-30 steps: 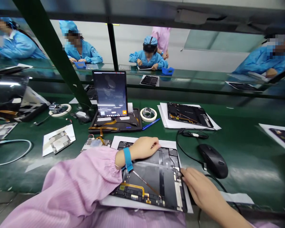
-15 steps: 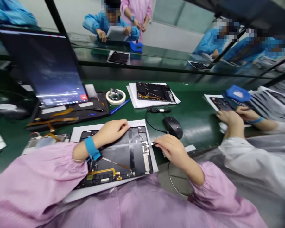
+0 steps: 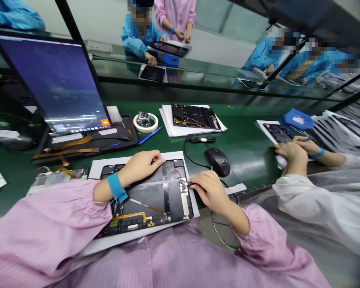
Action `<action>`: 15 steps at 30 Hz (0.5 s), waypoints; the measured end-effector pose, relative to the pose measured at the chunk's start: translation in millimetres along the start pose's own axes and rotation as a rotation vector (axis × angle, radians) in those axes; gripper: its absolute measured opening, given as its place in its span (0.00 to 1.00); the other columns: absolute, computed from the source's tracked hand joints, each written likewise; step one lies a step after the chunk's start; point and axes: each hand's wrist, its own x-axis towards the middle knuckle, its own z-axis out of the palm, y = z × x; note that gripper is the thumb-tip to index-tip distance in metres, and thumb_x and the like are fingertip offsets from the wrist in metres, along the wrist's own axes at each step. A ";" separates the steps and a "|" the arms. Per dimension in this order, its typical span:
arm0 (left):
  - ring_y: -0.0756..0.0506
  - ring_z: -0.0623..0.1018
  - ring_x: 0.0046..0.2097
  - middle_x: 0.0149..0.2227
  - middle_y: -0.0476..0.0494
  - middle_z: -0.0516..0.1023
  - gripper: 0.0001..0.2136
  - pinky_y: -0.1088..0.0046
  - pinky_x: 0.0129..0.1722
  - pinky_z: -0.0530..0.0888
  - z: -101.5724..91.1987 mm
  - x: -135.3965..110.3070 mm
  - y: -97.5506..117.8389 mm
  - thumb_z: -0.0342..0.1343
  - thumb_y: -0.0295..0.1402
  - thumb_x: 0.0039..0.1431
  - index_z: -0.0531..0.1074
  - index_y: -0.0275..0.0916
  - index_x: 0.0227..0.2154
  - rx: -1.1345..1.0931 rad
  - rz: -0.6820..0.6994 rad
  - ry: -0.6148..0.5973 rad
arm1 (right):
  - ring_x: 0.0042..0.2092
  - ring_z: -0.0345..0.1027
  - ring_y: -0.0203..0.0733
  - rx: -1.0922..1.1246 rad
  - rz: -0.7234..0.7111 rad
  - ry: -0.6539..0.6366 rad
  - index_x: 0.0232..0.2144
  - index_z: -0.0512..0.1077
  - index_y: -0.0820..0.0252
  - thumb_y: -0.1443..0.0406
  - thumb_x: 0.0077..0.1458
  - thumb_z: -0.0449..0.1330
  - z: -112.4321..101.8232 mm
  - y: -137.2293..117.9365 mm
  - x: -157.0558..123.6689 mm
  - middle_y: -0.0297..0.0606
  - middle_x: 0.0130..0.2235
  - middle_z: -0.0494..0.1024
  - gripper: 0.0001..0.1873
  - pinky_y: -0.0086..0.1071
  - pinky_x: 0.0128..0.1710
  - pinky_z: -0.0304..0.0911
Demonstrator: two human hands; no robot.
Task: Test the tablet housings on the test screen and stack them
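Note:
An opened tablet housing, black inside with ribbon cables and a small circuit board at its right side, lies on white sheets before me. My left hand, a blue strap on its wrist, grips the far edge of the housing with fingers curled and partly hidden. At the right edge, my right hand pinches a cable plug between thumb and fingers. The plug meets the edge beside the board; how deep it sits I cannot tell. Its cable hangs below the hand.
A black mouse is just beyond my right hand. Farther back are another opened tablet on paper, a tape roll and a blue pen. A lit screen stands left. A co-worker's hands work at the right.
My right hand has moved slightly left, bringing the plug from a small gap up to the housing's edge. The left hand stays put. Across the bench, a person has lifted a dark panel.

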 end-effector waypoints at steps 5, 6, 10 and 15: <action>0.45 0.74 0.40 0.37 0.44 0.76 0.12 0.69 0.43 0.69 -43.8 -1.4 11.0 0.51 0.42 0.59 0.71 0.39 0.32 -0.171 0.197 0.228 | 0.37 0.66 0.42 -0.005 0.060 -0.069 0.39 0.69 0.60 0.67 0.62 0.53 4.0 3.6 -6.1 0.39 0.34 0.75 0.06 0.37 0.38 0.61; 0.45 0.74 0.43 0.39 0.44 0.76 0.13 0.69 0.46 0.69 -63.8 -2.6 8.1 0.49 0.43 0.60 0.71 0.39 0.33 -0.207 0.215 0.310 | 0.37 0.67 0.42 -0.008 0.059 -0.065 0.40 0.69 0.59 0.66 0.62 0.53 5.6 6.3 -7.1 0.40 0.35 0.75 0.07 0.36 0.38 0.62; 0.45 0.73 0.47 0.43 0.44 0.76 0.14 0.67 0.47 0.70 -153.1 -23.2 -43.5 0.44 0.41 0.62 0.71 0.40 0.39 -0.318 -0.055 0.839 | 0.38 0.68 0.43 -0.030 0.020 -0.014 0.42 0.68 0.58 0.63 0.62 0.53 12.2 15.8 -8.8 0.40 0.36 0.75 0.08 0.37 0.38 0.64; 0.40 0.75 0.43 0.35 0.43 0.76 0.12 0.63 0.48 0.69 -195.2 -52.7 -148.6 0.56 0.30 0.41 0.71 0.36 0.34 -0.212 -0.540 0.856 | 0.38 0.70 0.44 -0.065 0.002 0.020 0.42 0.69 0.57 0.61 0.61 0.53 14.0 17.1 -9.1 0.40 0.37 0.75 0.09 0.37 0.39 0.66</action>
